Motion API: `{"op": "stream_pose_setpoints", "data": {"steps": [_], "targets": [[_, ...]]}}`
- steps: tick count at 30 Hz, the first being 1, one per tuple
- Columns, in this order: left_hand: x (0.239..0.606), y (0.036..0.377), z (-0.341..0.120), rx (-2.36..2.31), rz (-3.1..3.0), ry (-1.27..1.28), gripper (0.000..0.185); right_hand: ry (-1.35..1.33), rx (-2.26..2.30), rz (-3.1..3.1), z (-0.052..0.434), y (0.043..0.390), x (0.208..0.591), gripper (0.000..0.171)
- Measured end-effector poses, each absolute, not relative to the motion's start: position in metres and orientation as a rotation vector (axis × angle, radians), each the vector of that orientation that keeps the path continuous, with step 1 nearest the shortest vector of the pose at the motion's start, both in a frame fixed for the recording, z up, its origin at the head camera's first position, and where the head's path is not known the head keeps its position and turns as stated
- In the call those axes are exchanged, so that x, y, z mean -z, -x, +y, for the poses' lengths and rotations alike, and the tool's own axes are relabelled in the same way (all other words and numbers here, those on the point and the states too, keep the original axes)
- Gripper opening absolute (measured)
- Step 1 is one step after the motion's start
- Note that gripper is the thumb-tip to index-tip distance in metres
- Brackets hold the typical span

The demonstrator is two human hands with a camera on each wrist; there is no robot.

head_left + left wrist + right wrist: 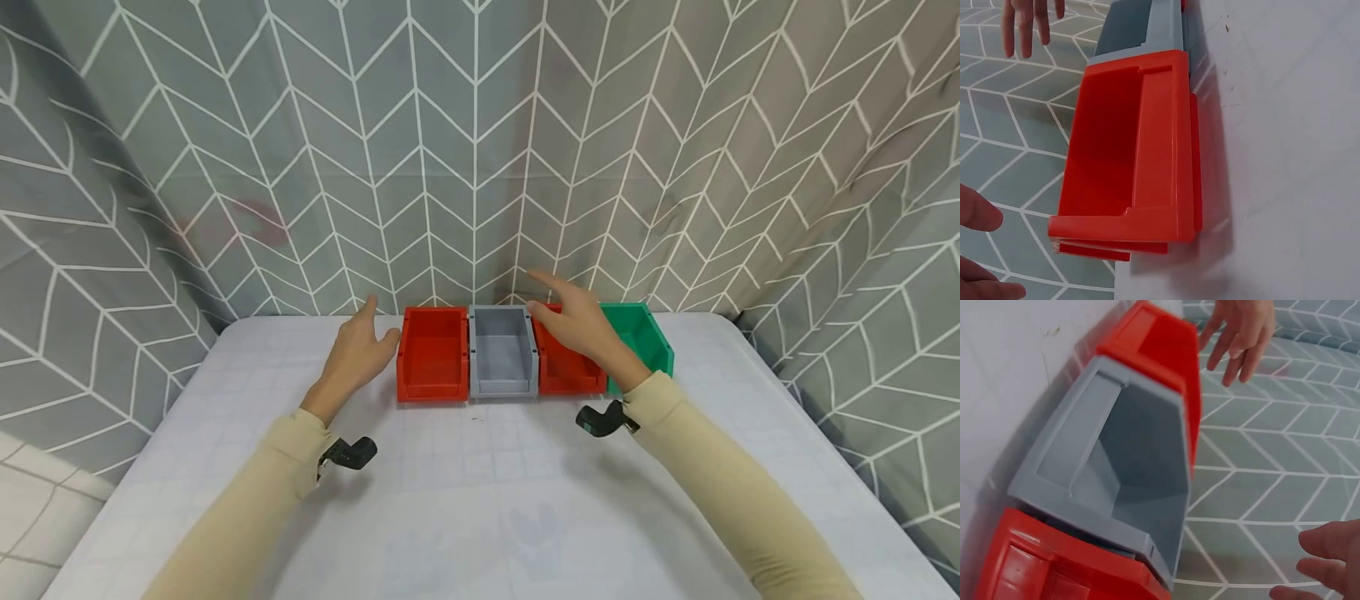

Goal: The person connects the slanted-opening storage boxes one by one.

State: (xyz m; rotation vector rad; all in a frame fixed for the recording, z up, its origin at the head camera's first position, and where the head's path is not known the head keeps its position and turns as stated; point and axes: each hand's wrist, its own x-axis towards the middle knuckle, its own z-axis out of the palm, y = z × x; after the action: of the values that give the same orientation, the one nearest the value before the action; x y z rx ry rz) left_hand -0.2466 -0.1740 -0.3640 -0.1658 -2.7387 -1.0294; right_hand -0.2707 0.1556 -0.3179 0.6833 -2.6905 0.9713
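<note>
At the back of the table, both my hands are open w/ nothing held: left hand beside the red bin, right hand over the other red bin. Next, prob grab one w/ a firm pinch on the rim.

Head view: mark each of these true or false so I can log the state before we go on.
1. Four bins stand in a row at the back of the table. True.
2. The grey bin sits at the far left end of the row. False: the left red bin is there; the grey one is second from left.
3. The left hand grips the left red bin. False: it is open beside it, holding nothing.
4. The right hand is above the right red bin. True.
5. The green bin holds parts. False: no contents show.
</note>
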Motion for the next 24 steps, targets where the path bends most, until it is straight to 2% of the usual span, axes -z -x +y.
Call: {"op": "stream_pose_setpoints", "data": {"steps": [7, 13, 19, 24], "targets": [[0.372, 0.262, -0.170, 1.049, -2.736, 0.170, 0.066, -0.744, -0.937, -2.654, 0.141, 0.299, 0.326, 0.045], [0.382, 0.269, -0.171, 1.124, -2.794, 0.153, 0.055, -0.784, -0.798, -2.711, 0.127, 0.322, 0.343, 0.043], [0.392, 0.278, -0.166, 1.211, -2.835, 0.110, 0.055, -0.775, -0.743, -2.818, 0.120, 0.333, 0.347, 0.041], [0.397, 0.284, -0.166, 1.342, -2.825, 0.089, 0.045, -0.760, -0.653, -2.913, 0.117, 0.340, 0.350, 0.040]]}}
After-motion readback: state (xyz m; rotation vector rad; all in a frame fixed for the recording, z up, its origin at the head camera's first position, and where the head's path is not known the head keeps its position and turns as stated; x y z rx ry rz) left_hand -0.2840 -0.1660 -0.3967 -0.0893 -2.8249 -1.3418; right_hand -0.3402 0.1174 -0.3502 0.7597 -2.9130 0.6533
